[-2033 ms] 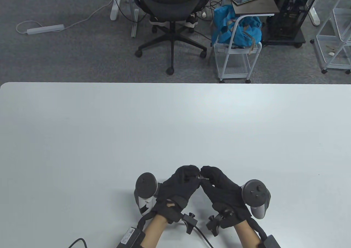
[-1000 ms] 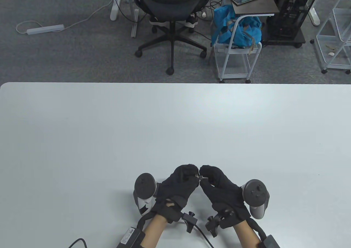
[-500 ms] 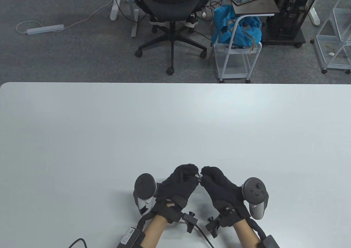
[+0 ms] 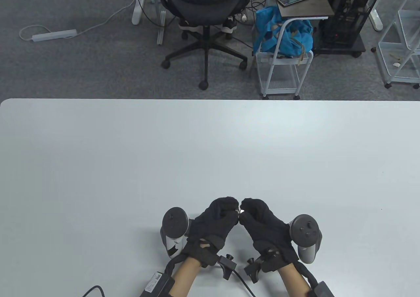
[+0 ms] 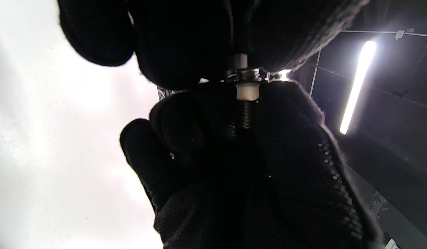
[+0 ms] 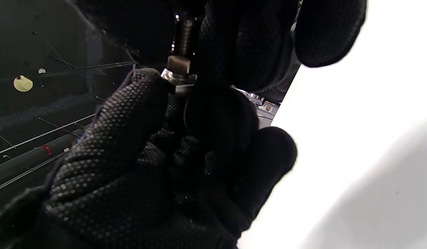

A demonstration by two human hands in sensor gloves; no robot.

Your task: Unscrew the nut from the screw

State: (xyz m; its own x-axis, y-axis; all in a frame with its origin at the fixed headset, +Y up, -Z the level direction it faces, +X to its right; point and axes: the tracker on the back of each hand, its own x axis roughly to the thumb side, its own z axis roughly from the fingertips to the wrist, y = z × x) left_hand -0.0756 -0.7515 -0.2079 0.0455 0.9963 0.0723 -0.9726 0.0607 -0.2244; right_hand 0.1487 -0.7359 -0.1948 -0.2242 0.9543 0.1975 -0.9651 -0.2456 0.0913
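Both gloved hands meet fingertip to fingertip near the table's front edge. Between them a small metal screw with a nut (image 4: 239, 211) glints. In the right wrist view the threaded screw shank (image 6: 184, 34) runs up into my right hand's fingers (image 6: 234, 41), which grip it. The hex nut (image 6: 175, 79) sits at the tip of my left thumb (image 6: 130, 103), pinched by my left hand. In the left wrist view the nut (image 5: 248, 74) lies between my left fingers (image 5: 186, 41) above and my right hand (image 5: 296, 138) below, with the thread (image 5: 246, 114) inside the right hand. My left hand (image 4: 218, 221) and right hand (image 4: 262, 224) are held just above the table.
The white table (image 4: 210, 152) stretches away beyond the hands. Cables and wrist camera mounts (image 4: 226, 264) hang at the wrists near the front edge. An office chair (image 4: 205, 21) and a cart (image 4: 282, 64) stand on the floor past the far edge.
The hands stay pressed together at the same spot. My right hand has rolled slightly back and forth around the screw; the left hand has barely moved.
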